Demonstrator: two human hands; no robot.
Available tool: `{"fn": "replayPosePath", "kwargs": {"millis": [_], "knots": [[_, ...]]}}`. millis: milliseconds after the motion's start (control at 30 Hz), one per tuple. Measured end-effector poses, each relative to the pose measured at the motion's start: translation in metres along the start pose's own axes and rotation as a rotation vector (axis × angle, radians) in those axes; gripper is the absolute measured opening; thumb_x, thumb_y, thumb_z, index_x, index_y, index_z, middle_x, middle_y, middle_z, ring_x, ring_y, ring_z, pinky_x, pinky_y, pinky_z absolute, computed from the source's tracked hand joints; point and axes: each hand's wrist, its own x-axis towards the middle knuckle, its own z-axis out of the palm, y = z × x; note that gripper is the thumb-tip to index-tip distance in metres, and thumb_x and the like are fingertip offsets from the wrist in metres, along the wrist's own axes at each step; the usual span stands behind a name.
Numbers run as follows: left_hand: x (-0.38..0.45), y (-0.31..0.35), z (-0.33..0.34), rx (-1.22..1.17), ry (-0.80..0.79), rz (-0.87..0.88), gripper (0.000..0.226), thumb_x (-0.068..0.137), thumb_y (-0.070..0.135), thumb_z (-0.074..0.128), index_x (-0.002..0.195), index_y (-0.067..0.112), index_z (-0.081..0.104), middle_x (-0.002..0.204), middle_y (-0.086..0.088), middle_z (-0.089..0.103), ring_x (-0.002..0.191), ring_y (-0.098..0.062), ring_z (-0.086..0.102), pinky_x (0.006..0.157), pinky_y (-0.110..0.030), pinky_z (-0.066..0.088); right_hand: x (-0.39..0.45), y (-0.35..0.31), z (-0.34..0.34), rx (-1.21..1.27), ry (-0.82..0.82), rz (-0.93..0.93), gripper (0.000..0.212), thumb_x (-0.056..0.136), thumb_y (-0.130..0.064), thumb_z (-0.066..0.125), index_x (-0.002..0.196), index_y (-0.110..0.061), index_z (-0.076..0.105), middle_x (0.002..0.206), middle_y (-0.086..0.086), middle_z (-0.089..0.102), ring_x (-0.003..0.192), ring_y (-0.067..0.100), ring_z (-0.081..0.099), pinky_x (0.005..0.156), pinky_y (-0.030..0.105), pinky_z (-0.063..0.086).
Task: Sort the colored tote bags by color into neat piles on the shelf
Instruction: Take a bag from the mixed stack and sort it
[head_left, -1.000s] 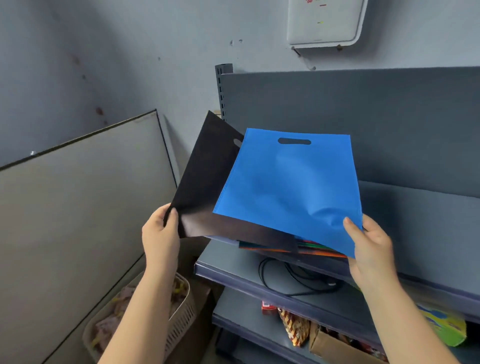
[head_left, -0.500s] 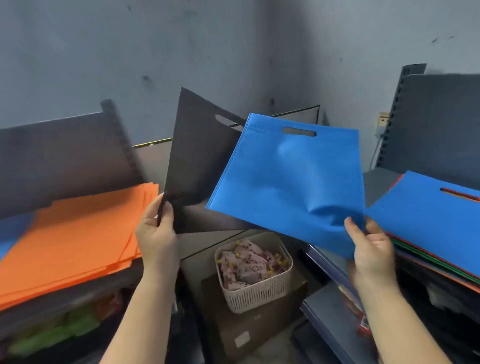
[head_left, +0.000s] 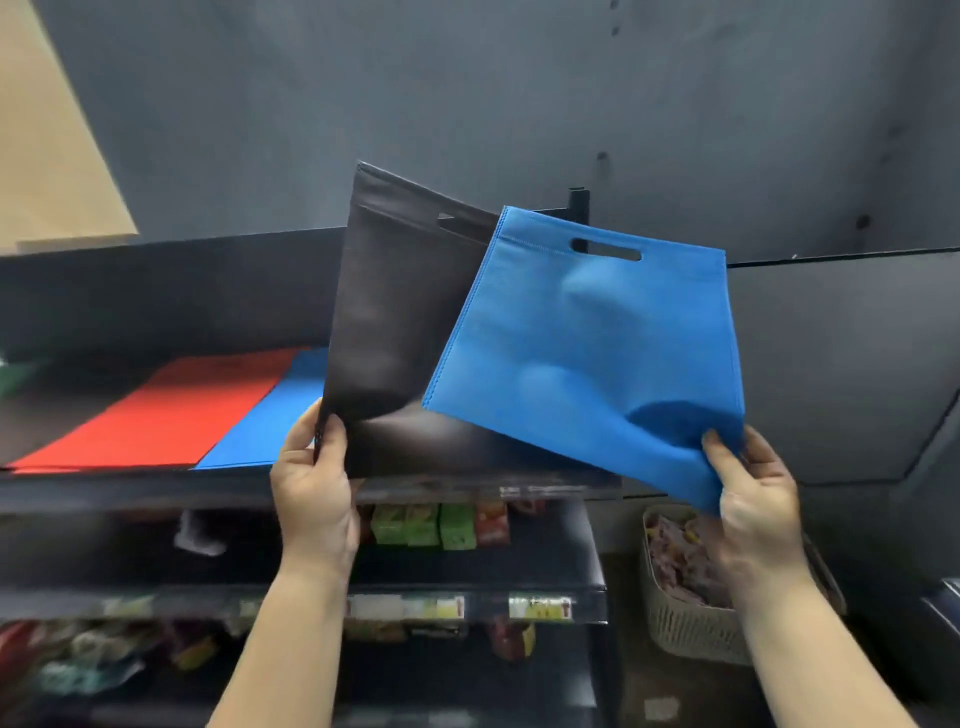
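Two bags (head_left: 592, 353), now facing sorted shelf (head_left: 156, 488)

The blue bag (head_left: 587, 364) covered the right part of the black bag (head_left: 395, 338), including most of its handle slot. The black bag hid the near end of the blue pile (head_left: 270, 415) on the shelf (head_left: 130, 491). Packages on the 2 lower shelves were blurred beyond identification. Both forearms were cut off by the bottom edge.
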Motion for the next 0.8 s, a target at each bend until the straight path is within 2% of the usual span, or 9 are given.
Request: {"fn": "replayPosePath", "kwargs": {"millis": [67, 133, 200, 267, 333, 433, 500, 667, 800], "knots": [[0.018, 0.016, -0.032, 0.027, 0.024, 0.044, 0.039, 0.096, 0.006, 0.049, 0.085, 0.031, 0.076, 0.089, 0.010, 0.072, 0.094, -0.015, 0.063, 0.103, -0.043, 0.043, -0.009, 0.020, 0.032, 0.023, -0.030, 0.018, 0.022, 0.095, -0.003, 0.048, 0.096, -0.017, 0.065, 0.087, -0.007, 0.074, 0.082, 0.007, 0.068, 0.074, 0.022, 0.057], [0.036, 0.030, -0.065, 0.053, 0.065, 0.081, 0.032, 0.097, 0.006, 0.049, 0.090, 0.026, 0.074, 0.093, 0.008, 0.072, 0.094, -0.015, 0.063, 0.100, -0.042, 0.046, -0.018, 0.039, 0.063, 0.045, -0.065, 0.040, 0.022, 0.094, -0.002, 0.049, 0.098, -0.016, 0.065, 0.088, -0.007, 0.074, 0.082, 0.008, 0.068, 0.076, 0.023, 0.057], [0.053, 0.044, -0.099, 0.102, 0.108, 0.117, 0.026, 0.097, 0.009, 0.049, 0.096, 0.024, 0.071, 0.099, 0.002, 0.071, 0.097, -0.019, 0.062, 0.089, -0.037, 0.053, -0.026, 0.059, 0.093, 0.054, -0.105, 0.054, 0.025, 0.094, -0.002, 0.049, 0.094, -0.018, 0.068, 0.087, -0.007, 0.073, 0.082, 0.008, 0.068, 0.077, 0.023, 0.057], [0.069, 0.057, -0.130, 0.134, 0.145, 0.152, 0.031, 0.097, 0.009, 0.049, 0.092, 0.029, 0.072, 0.094, 0.009, 0.072, 0.091, -0.012, 0.064, 0.081, -0.030, 0.054, -0.033, 0.078, 0.122, 0.073, -0.139, 0.092, 0.033, 0.094, -0.003, 0.050, 0.082, -0.021, 0.074, 0.085, -0.007, 0.073, 0.081, 0.009, 0.068, 0.077, 0.024, 0.057], [0.084, 0.069, -0.159, 0.149, 0.186, 0.186, 0.033, 0.097, 0.007, 0.049, 0.089, 0.030, 0.072, 0.090, 0.014, 0.072, 0.094, -0.011, 0.063, 0.095, -0.036, 0.049, -0.039, 0.096, 0.149, 0.106, -0.174, 0.125, 0.034, 0.093, -0.003, 0.051, 0.078, -0.023, 0.075, 0.086, -0.007, 0.073, 0.081, 0.009, 0.069, 0.075, 0.022, 0.057], [0.106, 0.078, -0.198, 0.208, 0.236, 0.245, 0.024, 0.096, 0.008, 0.050, 0.101, 0.023, 0.067, 0.100, 0.006, 0.069, 0.107, -0.024, 0.058, 0.105, -0.048, 0.041, -0.042, 0.119, 0.181, 0.106, -0.211, 0.147, 0.024, 0.093, -0.002, 0.052, 0.088, -0.019, 0.068, 0.084, -0.007, 0.073, 0.079, 0.007, 0.069, 0.069, 0.019, 0.055], [0.117, 0.081, -0.220, 0.242, 0.272, 0.275, 0.020, 0.094, 0.013, 0.054, 0.105, 0.023, 0.066, 0.110, -0.007, 0.065, 0.113, -0.031, 0.056, 0.106, -0.054, 0.038, -0.040, 0.133, 0.199, 0.100, -0.232, 0.156, 0.024, 0.093, 0.000, 0.051, 0.089, -0.018, 0.067, 0.082, -0.007, 0.073, 0.077, 0.007, 0.068, 0.068, 0.018, 0.054], [0.132, 0.086, -0.246, 0.309, 0.278, 0.297, 0.019, 0.082, 0.034, 0.059, 0.097, 0.037, 0.071, 0.111, -0.002, 0.065, 0.112, -0.028, 0.057, 0.105, -0.054, 0.040, -0.024, 0.160, 0.233, 0.044, -0.293, 0.140, 0.020, 0.093, 0.000, 0.052, 0.095, -0.016, 0.064, 0.084, -0.008, 0.073, 0.081, 0.007, 0.067, 0.079, 0.021, 0.054], [0.146, 0.079, -0.246, 0.378, 0.280, 0.315, 0.023, 0.080, 0.039, 0.061, 0.100, 0.034, 0.071, 0.116, -0.008, 0.065, 0.115, -0.031, 0.058, 0.104, -0.052, 0.041, -0.001, 0.180, 0.244, -0.061, -0.328, 0.152, 0.017, 0.093, -0.003, 0.055, 0.094, -0.018, 0.064, 0.083, -0.008, 0.073, 0.076, 0.006, 0.068, 0.072, 0.020, 0.055]]}}
